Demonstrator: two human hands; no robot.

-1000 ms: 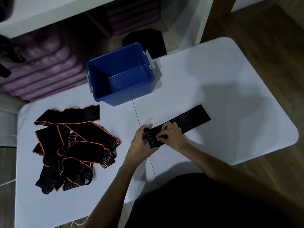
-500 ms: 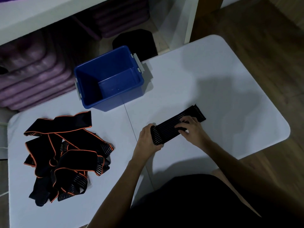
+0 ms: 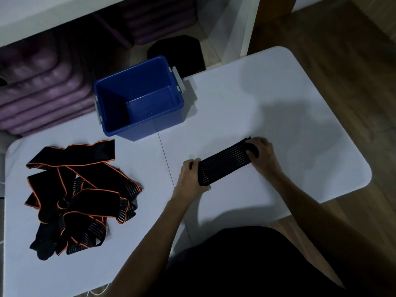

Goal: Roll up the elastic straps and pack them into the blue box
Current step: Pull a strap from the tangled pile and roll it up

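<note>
A black ribbed elastic strap (image 3: 225,162) lies stretched out flat on the white table (image 3: 278,99), a little slanted. The left hand (image 3: 190,176) holds the near end of the strap, with the fingers curled over its edge. The right hand (image 3: 260,154) holds the far end, and its fingers are curled around that end too. The strap runs straight between the two hands.

The blue box (image 3: 139,99) stands at the back of the table, just past the strap and a bit to the left. It is open on top, with a grey clip on each short side. You can see its bare blue floor inside. No strap is in it.

On the left side of the table is a messy pile of straps (image 3: 79,194). They are black with orange edges, and some have pale stripes. They lie across one another, well apart from the hands.

No words or labels can be read on the box or on the straps.

Behind the table are purple cushions (image 3: 42,86) stacked on the floor and a dark round stool (image 3: 177,52) just behind the box.
</note>
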